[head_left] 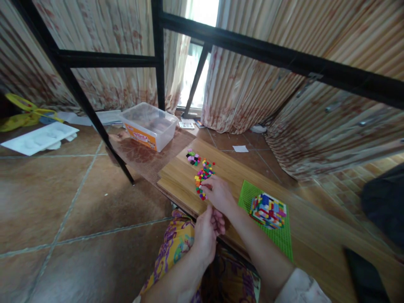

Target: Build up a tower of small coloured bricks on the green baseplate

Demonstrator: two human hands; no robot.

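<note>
My right hand reaches over the near end of a loose pile of small colourful toy bricks on the wooden board. Its thumb and fingers are pinched together among the bricks; what is between them is too small to make out. Just below, at the board's near edge, my left hand is turned partly upward with its fingers curled in, and its palm is hidden. Right of my hands, a block built of many-coloured bricks stands on a green studded baseplate.
A clear plastic box with an orange label sits beyond the board's left end. A dark phone-like slab lies at the lower right. Black metal bars cross in front of the curtains. A white moulded tray rests on the tiled floor.
</note>
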